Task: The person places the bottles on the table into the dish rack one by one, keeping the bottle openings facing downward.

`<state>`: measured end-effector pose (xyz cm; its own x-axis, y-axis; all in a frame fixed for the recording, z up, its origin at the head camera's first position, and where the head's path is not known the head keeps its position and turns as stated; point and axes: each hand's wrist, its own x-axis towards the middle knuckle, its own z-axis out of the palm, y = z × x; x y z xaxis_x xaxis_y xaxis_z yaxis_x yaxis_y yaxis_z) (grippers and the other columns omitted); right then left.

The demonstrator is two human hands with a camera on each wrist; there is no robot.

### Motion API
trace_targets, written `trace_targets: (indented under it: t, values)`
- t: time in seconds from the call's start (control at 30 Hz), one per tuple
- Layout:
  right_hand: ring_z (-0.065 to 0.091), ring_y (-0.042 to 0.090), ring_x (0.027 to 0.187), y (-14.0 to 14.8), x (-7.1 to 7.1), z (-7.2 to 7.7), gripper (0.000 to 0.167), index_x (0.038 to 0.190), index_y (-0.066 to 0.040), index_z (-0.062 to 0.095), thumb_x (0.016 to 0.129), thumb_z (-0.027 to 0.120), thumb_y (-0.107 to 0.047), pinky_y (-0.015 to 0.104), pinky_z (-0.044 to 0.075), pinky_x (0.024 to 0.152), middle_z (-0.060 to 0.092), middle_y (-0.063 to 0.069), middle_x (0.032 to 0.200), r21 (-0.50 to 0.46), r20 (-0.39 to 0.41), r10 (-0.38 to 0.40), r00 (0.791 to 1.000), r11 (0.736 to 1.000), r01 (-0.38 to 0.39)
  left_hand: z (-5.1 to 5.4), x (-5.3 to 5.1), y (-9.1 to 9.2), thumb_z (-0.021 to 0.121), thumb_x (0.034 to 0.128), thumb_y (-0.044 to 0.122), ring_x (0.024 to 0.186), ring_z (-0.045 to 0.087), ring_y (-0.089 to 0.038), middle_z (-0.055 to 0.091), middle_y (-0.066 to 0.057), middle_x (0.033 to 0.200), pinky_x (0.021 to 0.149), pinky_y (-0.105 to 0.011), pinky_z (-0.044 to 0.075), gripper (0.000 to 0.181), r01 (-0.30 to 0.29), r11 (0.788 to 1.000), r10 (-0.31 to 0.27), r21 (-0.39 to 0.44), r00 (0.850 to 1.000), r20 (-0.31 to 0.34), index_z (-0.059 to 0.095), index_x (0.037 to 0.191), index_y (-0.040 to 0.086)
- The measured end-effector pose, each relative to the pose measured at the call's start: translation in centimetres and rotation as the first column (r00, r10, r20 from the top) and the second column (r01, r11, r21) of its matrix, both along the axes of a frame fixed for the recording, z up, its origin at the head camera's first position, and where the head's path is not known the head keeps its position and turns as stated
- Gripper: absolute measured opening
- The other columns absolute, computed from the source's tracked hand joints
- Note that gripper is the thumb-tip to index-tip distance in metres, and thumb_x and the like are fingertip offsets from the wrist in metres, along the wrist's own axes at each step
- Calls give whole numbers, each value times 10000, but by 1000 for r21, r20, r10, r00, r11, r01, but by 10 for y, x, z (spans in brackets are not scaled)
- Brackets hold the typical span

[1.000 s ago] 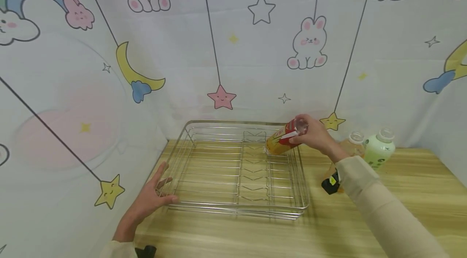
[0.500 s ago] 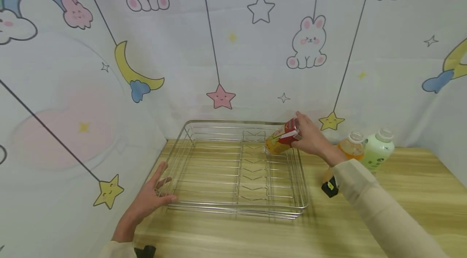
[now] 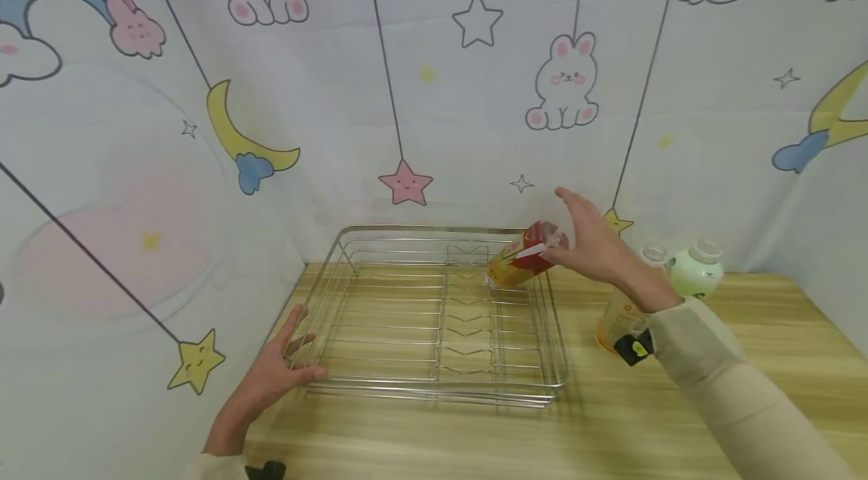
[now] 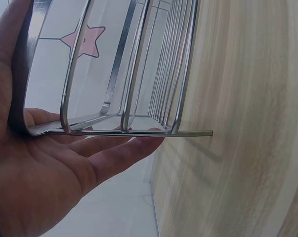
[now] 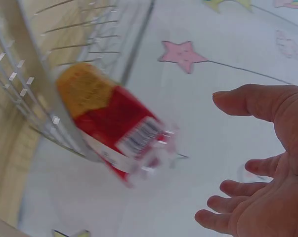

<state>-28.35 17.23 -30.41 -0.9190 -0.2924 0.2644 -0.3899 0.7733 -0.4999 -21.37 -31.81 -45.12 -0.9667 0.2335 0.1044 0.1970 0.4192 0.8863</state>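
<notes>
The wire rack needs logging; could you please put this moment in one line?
red-yellow package: tilted, near far right corner of wire rack | right grip: fingers spread, off package | left grip: touching rack's near left corner

No words legible; the red package [image 5: 109, 112] bears a barcode [image 5: 140, 136].

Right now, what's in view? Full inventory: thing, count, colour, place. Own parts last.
Wire rack: 1, silver, on the table
Package: 1, red and yellow, tilted in the rack's far right corner
Orange bottle: 1, orange with pale cap, right of rack, partly hidden by the right arm
Green bottle: 1, pale green, beside the orange one
Table: 1, light wood, under everything
Printed backdrop: white with coloured cartoons, behind and at the sides
Black wrist devices: 2, one at each wrist
Sleeves: 2, cream
Left hand: 1, fingers on rack's left side
Right hand: 1, beside the package
</notes>
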Motion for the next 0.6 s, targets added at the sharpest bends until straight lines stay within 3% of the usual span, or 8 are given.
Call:
trace_targets:
  t: [0.17, 0.23, 0.33, 0.47, 0.6]
  values:
    - [334, 476, 1348, 26, 26, 32, 841, 1531, 14, 255, 856, 740, -113, 653, 332, 1032, 303, 265, 1536, -42, -181, -54, 982, 998, 47, 0, 0, 0, 786, 826, 40, 1367, 286, -532, 8, -247, 1619, 949, -600, 463, 1133, 3, 1000, -3, 4, 1000, 8, -57, 1583, 79]
    - [360, 468, 1335, 43, 37, 41, 828, 1514, 20, 297, 836, 761, -82, 652, 360, 1004, 341, 255, 1521, -85, -266, -104, 958, 993, 84, 1, 0, 1, 782, 829, 38, 1366, 284, -535, 5, -250, 1618, 945, -593, 469, 1131, 6, 1000, -6, 5, 1000, 7, -60, 1583, 79]
    - [335, 435, 1373, 74, 51, 49, 827, 1518, 7, 300, 832, 759, -48, 623, 345, 1047, 338, 233, 1533, -174, -332, -213, 919, 971, 162, 1, 0, 1, 781, 829, 35, 1365, 279, -541, 6, -255, 1616, 930, -569, 489, 1131, 7, 1000, -7, 9, 1000, 1, -59, 1584, 83]
    - [190, 336, 1470, 121, 61, 41, 870, 1562, -52, 200, 873, 729, -96, 522, 189, 1174, 233, 191, 1592, -294, -289, -371, 882, 912, 287, 1, 0, 0, 773, 836, 32, 1363, 279, -546, 6, -259, 1615, 928, -568, 491, 1123, 9, 1000, -9, 7, 1000, -2, -63, 1583, 82]
    - [61, 263, 1503, 165, 66, 13, 912, 1590, -151, 68, 919, 685, -171, 452, 66, 1204, 95, 169, 1631, -385, -158, -454, 877, 846, 368, 0, -1, 1, 771, 839, 38, 1357, 290, -548, 10, -265, 1612, 937, -585, 478, 1118, 13, 1000, -13, 1, 1000, 0, -65, 1581, 70]
